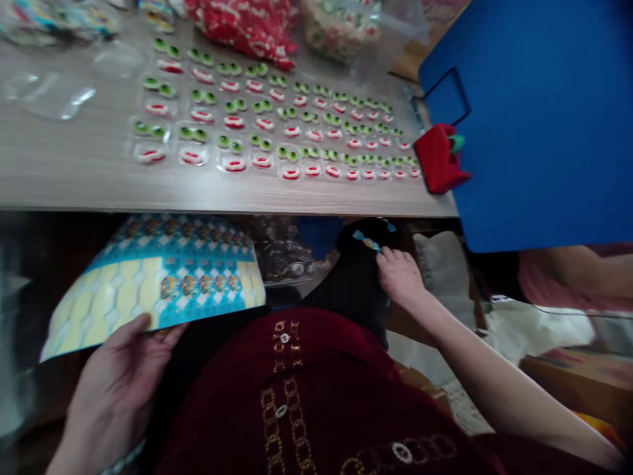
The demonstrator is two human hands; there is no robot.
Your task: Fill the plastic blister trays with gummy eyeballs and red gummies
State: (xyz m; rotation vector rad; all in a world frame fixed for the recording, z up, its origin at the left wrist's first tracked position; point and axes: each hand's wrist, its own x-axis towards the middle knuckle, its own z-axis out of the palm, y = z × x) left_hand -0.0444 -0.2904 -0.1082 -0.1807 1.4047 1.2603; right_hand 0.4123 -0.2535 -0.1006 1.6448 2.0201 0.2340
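My left hand (123, 366) grips the lower edge of a sticker sheet (202, 287). Printed blue labels fill part of the sheet, and pale yellow backing with empty label outlines shows at its left. Over my dark trouser leg, my right hand (401, 276) has its fingertips closed at the end of a small blue sticker (366, 241), which lies on or just above the cloth. Another blue sticker piece (388, 225) shows beside it. On the table above are rows of clear plastic packs (235, 155), each with green eyeball candies and a red-and-white teeth candy.
A red bag of candies (247, 26) and a clear bag of candies (341, 30) stand at the table's back. A red tape dispenser (440, 158) sits by the right edge, near a blue panel (539, 125). Another person's arm (568, 274) shows at right. Clear packs (291, 254) lie beneath the table.
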